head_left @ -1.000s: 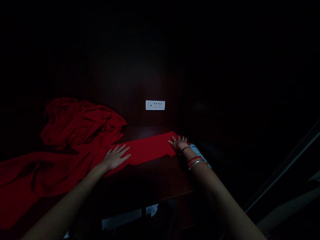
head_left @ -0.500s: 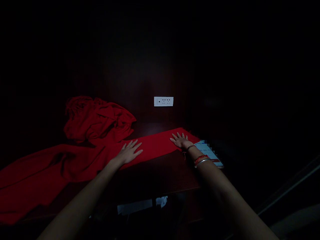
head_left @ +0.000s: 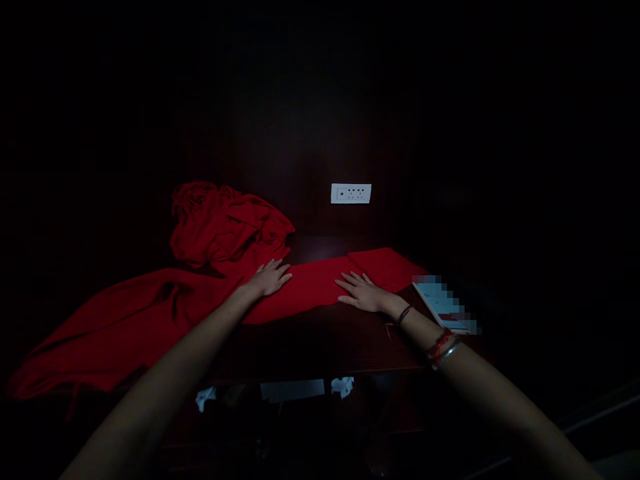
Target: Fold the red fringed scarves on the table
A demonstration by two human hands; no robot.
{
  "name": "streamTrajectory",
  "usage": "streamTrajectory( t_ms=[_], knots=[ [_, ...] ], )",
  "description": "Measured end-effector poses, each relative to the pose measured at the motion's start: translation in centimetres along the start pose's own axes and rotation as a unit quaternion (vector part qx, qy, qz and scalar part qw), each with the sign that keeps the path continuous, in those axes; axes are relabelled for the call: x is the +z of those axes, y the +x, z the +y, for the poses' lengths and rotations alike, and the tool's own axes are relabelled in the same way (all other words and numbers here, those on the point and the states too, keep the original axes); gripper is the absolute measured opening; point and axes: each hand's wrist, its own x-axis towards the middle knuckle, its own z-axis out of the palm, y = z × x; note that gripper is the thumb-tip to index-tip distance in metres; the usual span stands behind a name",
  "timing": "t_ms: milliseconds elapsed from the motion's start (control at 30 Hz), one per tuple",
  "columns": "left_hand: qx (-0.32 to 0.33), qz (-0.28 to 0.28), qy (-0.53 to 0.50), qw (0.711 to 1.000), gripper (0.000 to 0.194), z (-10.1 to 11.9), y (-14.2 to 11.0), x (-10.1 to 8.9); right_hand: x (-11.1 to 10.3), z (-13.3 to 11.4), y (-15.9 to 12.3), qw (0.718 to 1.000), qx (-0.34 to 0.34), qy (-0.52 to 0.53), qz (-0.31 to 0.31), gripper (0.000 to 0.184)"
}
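A long red fringed cloth, like a scarf or shawl (head_left: 315, 283), lies across the dark table. Its right part forms a flattened strip, with a crease or layer edge near the right end. Toward the left it spreads loose and wrinkled. My left hand (head_left: 271, 277) rests palm down on the strip's left part, fingers spread. Over the strip's front edge, further right, my right hand (head_left: 361, 293) lies flat with fingers apart, bracelets on its wrist. Neither hand grips anything. The far left end of the cloth is dim.
A bunched red heap (head_left: 225, 230) with fringe lies at the back left. A phone or tablet (head_left: 440, 303) with a lit screen is beside my right wrist. A white socket panel (head_left: 351, 193) is on the dark wall. Pale papers (head_left: 293, 390) show below the table edge (head_left: 350, 371).
The view has turned slightly left. My right hand has slid left and nearer along the cloth; my left hand has moved slightly back. Both stay flat.
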Motion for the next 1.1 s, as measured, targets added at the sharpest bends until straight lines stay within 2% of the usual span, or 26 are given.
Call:
streamTrajectory(
  t_ms=[100, 200, 333, 400, 567, 700, 767, 833, 967, 1033, 1100],
  knots=[
    [-0.006, -0.035, -0.045, 0.998, 0.049, -0.9, 1.8, -0.6, -0.9, -1.6, -0.2, 0.99, -0.114, -0.053, 0.07, 0.056],
    [-0.027, -0.045, -0.08, 0.995, 0.044, -0.7, 3.6, -1.3, -1.4, -3.8, 0.1, 0.973, -0.186, -0.1, 0.094, 0.041],
    [-0.028, -0.078, -0.117, 0.99, 0.023, -0.9, 4.9, -2.0, -1.3, -5.6, 1.3, 0.963, -0.185, -0.163, 0.104, 0.028],
    [-0.03, -0.083, -0.138, 0.986, 0.019, -1.6, 5.1, -2.2, -0.9, -5.9, 1.9, 0.961, -0.173, -0.183, 0.111, 0.026],
    [-0.033, -0.079, -0.199, 0.976, 0.018, -3.1, 4.7, -2.5, 0.0, -6.8, 2.9, 0.962, -0.14, -0.198, 0.129, 0.022],
    [-0.032, -0.059, -0.264, 0.962, 0.029, -3.5, 4.0, -3.2, -0.5, -7.8, 2.8, 0.959, -0.139, -0.197, 0.152, 0.02],
    [-0.031, -0.028, -0.343, 0.938, 0.033, -3.6, 3.8, -4.0, -1.3, -8.1, 2.4, 0.96, -0.12, -0.182, 0.174, 0.019],
    [-0.031, -0.002, -0.442, 0.897, 0.035, -3.5, 3.7, -5.1, -2.2, -8.2, 1.9, 0.966, -0.078, -0.145, 0.2, 0.021],
    [-0.029, -0.005, -0.576, 0.817, 0.041, -2.4, 4.3, -7.7, -4.1, -7.4, 0.9, 0.97, -0.005, 0.001, 0.244, 0.036],
    [-0.014, -0.008, -0.607, 0.795, 0.041, -1.2, 5.1, -9.0, -5.0, -6.4, 0.6, 0.961, 0.008, 0.086, 0.263, 0.041],
    [0.003, -0.002, -0.611, 0.791, 0.04, 0.4, 6.5, -10.0, -5.9, -4.9, 0.3, 0.946, 0.033, 0.165, 0.276, 0.041]
  ],
)
